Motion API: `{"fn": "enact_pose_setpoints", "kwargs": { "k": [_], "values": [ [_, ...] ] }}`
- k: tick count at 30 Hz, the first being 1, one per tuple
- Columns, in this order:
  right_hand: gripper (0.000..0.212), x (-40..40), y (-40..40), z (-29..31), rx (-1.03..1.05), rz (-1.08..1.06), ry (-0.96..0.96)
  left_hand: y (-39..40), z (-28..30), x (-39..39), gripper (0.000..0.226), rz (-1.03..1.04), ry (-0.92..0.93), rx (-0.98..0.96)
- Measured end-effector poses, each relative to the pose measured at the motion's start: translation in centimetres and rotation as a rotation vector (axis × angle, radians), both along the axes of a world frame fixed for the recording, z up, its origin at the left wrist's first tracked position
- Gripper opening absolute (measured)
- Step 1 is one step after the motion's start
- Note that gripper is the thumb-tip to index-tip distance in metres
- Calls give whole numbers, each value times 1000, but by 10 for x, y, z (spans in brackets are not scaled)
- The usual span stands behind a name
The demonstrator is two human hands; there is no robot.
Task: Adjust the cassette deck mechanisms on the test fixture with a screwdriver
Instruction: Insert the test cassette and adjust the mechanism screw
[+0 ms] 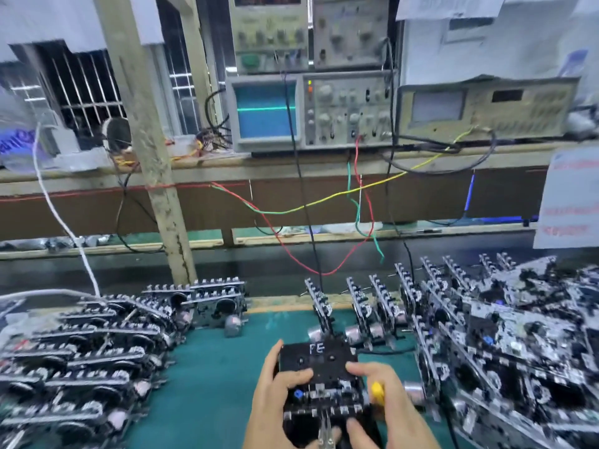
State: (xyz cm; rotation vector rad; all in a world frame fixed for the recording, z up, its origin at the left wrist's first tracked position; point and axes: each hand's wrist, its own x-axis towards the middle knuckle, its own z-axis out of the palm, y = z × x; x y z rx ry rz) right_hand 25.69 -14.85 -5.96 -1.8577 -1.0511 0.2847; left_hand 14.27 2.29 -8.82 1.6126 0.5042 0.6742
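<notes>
A black cassette deck mechanism (319, 380) with "FE" written on a black cassette in it sits low in the middle, on the green mat (210, 367). My left hand (275, 393) grips its left side, thumb on top. My right hand (385, 406) holds its right side, index finger on the black top and thumb at the front edge. A yellow-handled screwdriver (377, 393) is tucked in the right hand's fingers, its tip hidden. Whether a test fixture lies under the deck cannot be told.
Stacks of deck mechanisms (84, 361) fill the left; a larger heap (505, 345) fills the right, with several standing on edge (366, 309) just behind my hands. An oscilloscope (311, 111) showing a flat trace and other instruments stand on the shelf. Red, green, yellow and black wires (304, 228) hang down.
</notes>
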Motion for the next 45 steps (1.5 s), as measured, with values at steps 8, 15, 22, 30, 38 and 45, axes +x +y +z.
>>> {"fn": "enact_pose_setpoints", "kwargs": {
  "k": [8, 15, 22, 30, 38, 45],
  "values": [
    [61, -7, -8, 2, -25, -5, -77, -18, -7, -4, 65, 113, -39, 518],
    [53, -13, -12, 4, 27, -31, -83, -28, 1, -11, 73, 106, -68, 452],
    [52, -16, -14, 6, 48, -36, -77, -29, 4, -13, 70, 93, -33, 470],
    [51, -16, -14, 6, 28, -46, -70, -28, 4, -13, 73, 77, -13, 477],
    [49, -13, -13, 4, 26, -42, -75, -28, 2, -13, 77, 88, 6, 465],
    [48, -12, -12, 4, 29, -39, -79, -26, 0, -11, 77, 84, -17, 479]
  ]
}}
